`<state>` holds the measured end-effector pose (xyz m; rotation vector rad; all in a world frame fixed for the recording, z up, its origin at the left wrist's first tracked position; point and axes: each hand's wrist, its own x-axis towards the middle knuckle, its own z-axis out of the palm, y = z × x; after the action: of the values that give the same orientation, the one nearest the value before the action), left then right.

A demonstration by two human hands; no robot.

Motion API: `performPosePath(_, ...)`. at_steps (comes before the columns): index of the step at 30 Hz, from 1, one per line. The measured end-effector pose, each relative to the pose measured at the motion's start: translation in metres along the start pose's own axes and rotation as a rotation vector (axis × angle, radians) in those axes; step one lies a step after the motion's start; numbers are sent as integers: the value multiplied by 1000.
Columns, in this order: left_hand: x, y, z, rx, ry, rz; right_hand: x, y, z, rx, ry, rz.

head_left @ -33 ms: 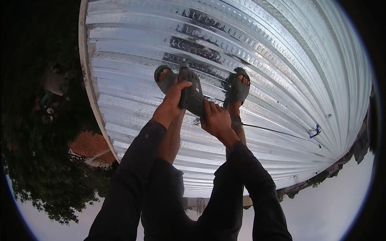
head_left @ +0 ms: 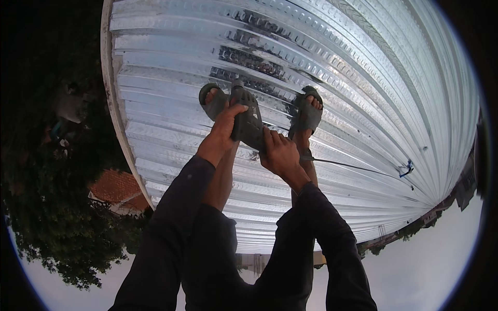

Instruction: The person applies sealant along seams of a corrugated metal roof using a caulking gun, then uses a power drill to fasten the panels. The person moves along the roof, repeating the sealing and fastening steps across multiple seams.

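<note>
Shiny metal roof (head_left: 363, 103) w/ long ridges is under my feet. My left hand (head_left: 224, 129) is wrapped tight round the dark drill (head_left: 248, 122), up on its left side. My right hand (head_left: 279, 153) grips the drill's lower end. Drill sits btwn my two sandals (head_left: 307, 111), just above the roof. Its long side runs from my hands toward the roof, nose end pointing away from me. Thin cord (head_left: 358, 167) lies across the ridges to my right.

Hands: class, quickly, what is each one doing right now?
Left hand: closed on the power drill.
Right hand: closed on the drill's lower end.
</note>
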<state>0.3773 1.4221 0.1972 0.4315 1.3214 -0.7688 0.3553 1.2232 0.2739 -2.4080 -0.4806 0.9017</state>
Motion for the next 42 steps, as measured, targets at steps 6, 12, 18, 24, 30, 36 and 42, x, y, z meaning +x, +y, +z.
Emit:
performPosePath(6, 0, 1, 14, 102, 14, 144, 5, 0, -1, -24, 41, 11)
performPosePath(12, 5, 0, 16, 95, 22, 170, 7, 6, 0, -34, 52, 0)
performPosePath(18, 15, -4, 6, 86, 22, 196, 9, 8, 1, -22, 58, -10)
performPosePath(24, 15, -3, 12, 103, 63, 158, 12, 10, -5, 11, 62, -15)
performPosePath(30, 9, 0, 19, 60, 80, 140, 13, 10, -9, -13, 10, 4)
performPosePath(36, 9, 0, 24, 154, 116, 212, 16, 16, -12, 14, 25, -23)
performPosePath(42, 4, 1, 29, 142, 113, 167, 18, 14, -13, 44, -23, 50)
